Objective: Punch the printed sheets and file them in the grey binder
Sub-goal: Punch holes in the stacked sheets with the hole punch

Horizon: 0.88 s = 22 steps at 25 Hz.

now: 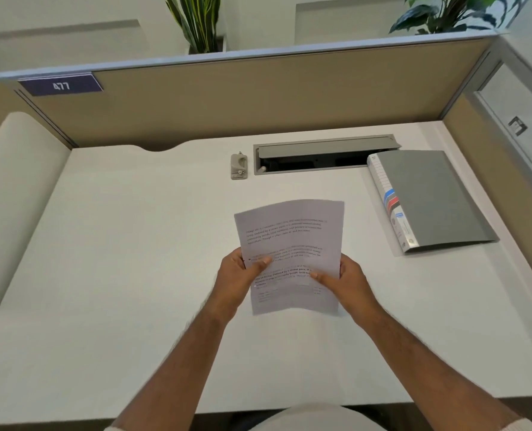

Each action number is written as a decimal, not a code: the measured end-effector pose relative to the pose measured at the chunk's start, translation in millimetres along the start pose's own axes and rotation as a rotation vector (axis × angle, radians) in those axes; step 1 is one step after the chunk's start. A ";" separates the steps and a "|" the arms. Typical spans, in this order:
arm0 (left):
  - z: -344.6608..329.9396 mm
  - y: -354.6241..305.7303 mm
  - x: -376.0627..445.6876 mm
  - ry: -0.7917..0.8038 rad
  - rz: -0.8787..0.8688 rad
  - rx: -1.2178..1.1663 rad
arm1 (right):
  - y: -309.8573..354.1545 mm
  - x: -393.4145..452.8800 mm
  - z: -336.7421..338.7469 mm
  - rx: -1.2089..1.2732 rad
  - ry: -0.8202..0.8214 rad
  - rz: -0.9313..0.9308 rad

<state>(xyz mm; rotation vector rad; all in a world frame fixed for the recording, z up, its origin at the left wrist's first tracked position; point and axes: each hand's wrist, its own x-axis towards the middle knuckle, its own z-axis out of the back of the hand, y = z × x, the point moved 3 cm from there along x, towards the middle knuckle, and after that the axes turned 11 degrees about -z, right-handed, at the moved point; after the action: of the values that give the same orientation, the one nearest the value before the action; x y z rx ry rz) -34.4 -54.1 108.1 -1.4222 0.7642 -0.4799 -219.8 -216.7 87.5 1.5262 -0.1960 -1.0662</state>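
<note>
We hold the printed sheets above the desk, left hand and right hand pinching the lower side edges (light, floppy paper, already bowing), so we support both sides.

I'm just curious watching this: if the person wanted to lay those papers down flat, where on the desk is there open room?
The widest bare stretch is the desk left of the printed sheets, from the hole punch to the near edge. A narrower gap lies between the sheets and the grey binder. The back right is crowded: the cable tray and the binder nearly meet.
</note>
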 end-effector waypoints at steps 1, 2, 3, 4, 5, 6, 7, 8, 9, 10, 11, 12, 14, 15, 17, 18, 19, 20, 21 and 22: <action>-1.9 -7.8 -1.3 -0.003 -0.029 0.011 | 4.9 -2.4 0.9 0.008 -0.018 0.017; -3.3 -16.4 -1.9 -0.004 -0.064 0.023 | 11.3 -4.2 2.7 0.009 -0.037 0.042; -4.2 -24.8 -2.2 -0.005 -0.099 0.036 | 18.5 -5.8 4.7 0.003 -0.051 0.069; -5.0 -33.1 -2.2 0.000 -0.132 0.044 | 26.2 -7.6 7.0 -0.006 -0.058 0.097; -5.2 -39.4 -2.7 0.008 -0.162 0.049 | 32.6 -9.3 9.1 -0.013 -0.064 0.121; -5.5 -44.5 -3.6 0.019 -0.187 0.051 | 37.4 -10.5 10.8 -0.015 -0.065 0.142; -5.5 -46.6 -4.7 0.028 -0.204 0.057 | 39.4 -10.8 11.6 -0.017 -0.069 0.155; -5.1 -46.4 -6.6 0.036 -0.208 0.068 | 39.0 -11.4 11.5 -0.021 -0.071 0.157; -4.8 -43.3 -8.6 0.044 -0.200 0.079 | 35.7 -12.1 10.5 -0.025 -0.071 0.149; -4.4 -38.4 -11.6 0.055 -0.180 0.085 | 29.5 -13.6 9.1 -0.025 -0.062 0.136; -4.3 -32.1 -14.8 0.073 -0.152 0.088 | 21.1 -15.0 7.1 -0.022 -0.045 0.116; -4.4 -26.2 -17.8 0.095 -0.127 0.094 | 13.4 -16.5 5.7 -0.018 -0.026 0.094; -3.8 -17.7 -23.5 0.112 -0.105 0.107 | 2.9 -19.4 4.4 -0.030 -0.010 0.071; -3.0 -16.1 -26.0 0.106 -0.108 0.107 | 0.4 -20.6 4.1 -0.040 -0.015 0.070; -2.4 -15.6 -28.9 0.097 -0.126 0.099 | -1.4 -23.1 3.8 -0.049 -0.032 0.074; -2.3 -14.7 -29.9 0.096 -0.132 0.094 | -2.7 -24.2 3.4 -0.054 -0.039 0.076; -2.8 -12.6 -31.1 0.099 -0.132 0.088 | -4.9 -25.3 2.7 -0.057 -0.041 0.073; -2.9 -9.3 -32.8 0.105 -0.126 0.088 | -8.8 -26.3 1.7 -0.062 -0.036 0.064; -3.1 -5.2 -34.6 0.115 -0.117 0.095 | -13.5 -27.7 0.1 -0.068 -0.026 0.055; -3.1 -0.2 -36.2 0.126 -0.108 0.108 | -18.0 -28.9 -0.9 -0.073 -0.016 0.049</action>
<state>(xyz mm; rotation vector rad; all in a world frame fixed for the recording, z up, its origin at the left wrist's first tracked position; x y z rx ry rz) -61.2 -30.6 114.9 -1.3464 0.7527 -0.6900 -243.2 -192.1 86.5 1.4404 -0.2026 -1.0363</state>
